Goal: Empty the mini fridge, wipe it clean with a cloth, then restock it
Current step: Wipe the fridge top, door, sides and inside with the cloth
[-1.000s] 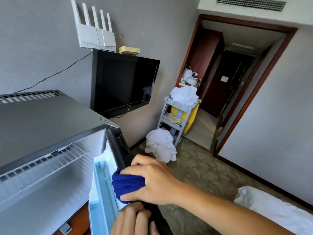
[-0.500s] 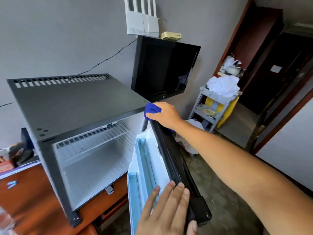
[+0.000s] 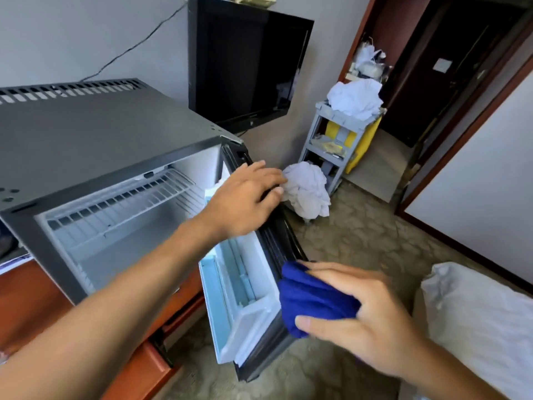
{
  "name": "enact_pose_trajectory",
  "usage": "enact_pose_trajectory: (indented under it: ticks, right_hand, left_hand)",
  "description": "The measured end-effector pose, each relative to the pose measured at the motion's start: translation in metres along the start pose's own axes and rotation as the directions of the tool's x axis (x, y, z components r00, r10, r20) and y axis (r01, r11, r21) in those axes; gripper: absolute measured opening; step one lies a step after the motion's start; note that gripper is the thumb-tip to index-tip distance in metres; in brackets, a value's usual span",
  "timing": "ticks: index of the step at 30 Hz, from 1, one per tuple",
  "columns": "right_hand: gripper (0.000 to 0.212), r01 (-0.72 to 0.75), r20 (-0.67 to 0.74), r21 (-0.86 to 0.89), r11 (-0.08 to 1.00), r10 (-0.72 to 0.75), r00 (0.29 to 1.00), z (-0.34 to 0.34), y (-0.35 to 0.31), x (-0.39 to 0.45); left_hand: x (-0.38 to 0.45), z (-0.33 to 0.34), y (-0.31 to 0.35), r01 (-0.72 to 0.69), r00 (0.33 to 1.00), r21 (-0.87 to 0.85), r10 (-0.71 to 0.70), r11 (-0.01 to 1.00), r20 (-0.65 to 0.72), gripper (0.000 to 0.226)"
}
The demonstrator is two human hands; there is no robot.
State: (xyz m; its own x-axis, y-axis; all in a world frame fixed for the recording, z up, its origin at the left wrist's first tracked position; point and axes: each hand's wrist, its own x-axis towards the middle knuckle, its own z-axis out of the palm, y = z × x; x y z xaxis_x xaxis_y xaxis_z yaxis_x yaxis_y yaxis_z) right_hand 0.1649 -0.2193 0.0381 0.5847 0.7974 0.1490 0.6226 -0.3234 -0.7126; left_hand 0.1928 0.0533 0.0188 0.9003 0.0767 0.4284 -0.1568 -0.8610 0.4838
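Observation:
The grey mini fridge (image 3: 95,134) stands on a wooden cabinet with its door (image 3: 245,287) swung open to the right. The inside looks bare, with a white wire shelf (image 3: 121,209) near the top. My left hand (image 3: 245,197) rests on the door's top edge, fingers spread over it. My right hand (image 3: 354,316) holds a bunched blue cloth (image 3: 311,298) pressed against the door's dark outer edge, low down.
A black TV (image 3: 248,67) hangs on the wall behind the fridge. A grey housekeeping cart (image 3: 340,131) with white linen stands by the doorway, and a white bundle (image 3: 308,189) lies on the carpet. A white bed corner (image 3: 476,313) is at right.
My right hand has brought the cloth from the door's top corner down to its lower outer edge. My left hand has moved from the door's lower edge up to its top.

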Motion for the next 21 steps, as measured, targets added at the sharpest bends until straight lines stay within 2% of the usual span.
enact_pose_trajectory:
  ticks: [1, 3, 4, 6, 8, 10, 12, 14, 16, 18, 21]
  right_hand:
    - [0.056, 0.038, -0.015, -0.054, 0.998, -0.038, 0.999, 0.002, 0.000, -0.010]
    - [0.055, 0.089, -0.075, -0.094, 0.992, -0.097, 0.993, 0.003, 0.003, -0.025]
    - [0.052, 0.072, -0.114, -0.062, 0.995, -0.079, 0.990, 0.000, 0.004, -0.026]
    - [0.038, -0.027, -0.139, 0.092, 0.995, 0.039, 0.990, -0.008, 0.005, -0.010]
    - [0.018, -0.110, -0.081, 0.123, 0.986, 0.120, 0.989, -0.018, 0.014, 0.025]
    - [0.025, -0.108, -0.082, 0.032, 0.994, 0.110, 0.991, -0.022, 0.023, 0.066]
    - [0.023, -0.067, -0.153, -0.076, 0.995, 0.054, 0.987, -0.018, 0.028, 0.099]
    - [0.027, -0.046, -0.196, -0.235, 0.971, -0.001, 0.981, -0.013, 0.029, 0.119]
    - [0.038, -0.019, -0.210, -0.356, 0.934, -0.061, 0.976, -0.016, 0.026, 0.121]
    - [0.038, 0.014, -0.173, -0.461, 0.887, -0.105, 0.979, -0.026, 0.025, 0.107]
    - [0.034, 0.147, -0.050, -0.658, 0.739, -0.237, 0.970, -0.041, 0.025, 0.061]
  left_hand:
    - [0.016, 0.000, 0.006, -0.006, 0.990, 0.046, 0.000, 0.999, 0.138, 0.044]
    - [0.024, 0.019, 0.000, 0.000, 0.960, 0.196, -0.054, 0.981, 0.274, 0.050]
    - [0.021, 0.028, -0.002, -0.012, 0.958, 0.251, -0.061, 0.968, 0.282, 0.057]
    - [0.021, 0.034, -0.001, 0.006, 0.963, 0.225, -0.066, 0.974, 0.262, 0.061]
    - [0.025, 0.032, 0.006, 0.037, 0.967, 0.206, -0.087, 0.978, 0.238, 0.049]
    - [0.027, 0.031, 0.009, 0.102, 0.955, 0.154, -0.140, 0.983, 0.262, 0.046]
    - [0.029, 0.029, 0.008, 0.178, 0.944, 0.042, -0.182, 0.983, 0.274, 0.053]
    - [0.031, 0.024, 0.001, 0.386, 0.897, -0.205, -0.314, 0.899, 0.313, 0.056]
    - [0.035, 0.026, -0.008, 0.466, 0.871, -0.336, -0.357, 0.818, 0.337, 0.059]
    - [0.038, 0.030, -0.013, 0.455, 0.861, -0.292, -0.331, 0.841, 0.387, 0.066]
    - [0.033, 0.031, 0.004, 0.424, 0.878, -0.113, -0.378, 0.899, 0.292, 0.074]
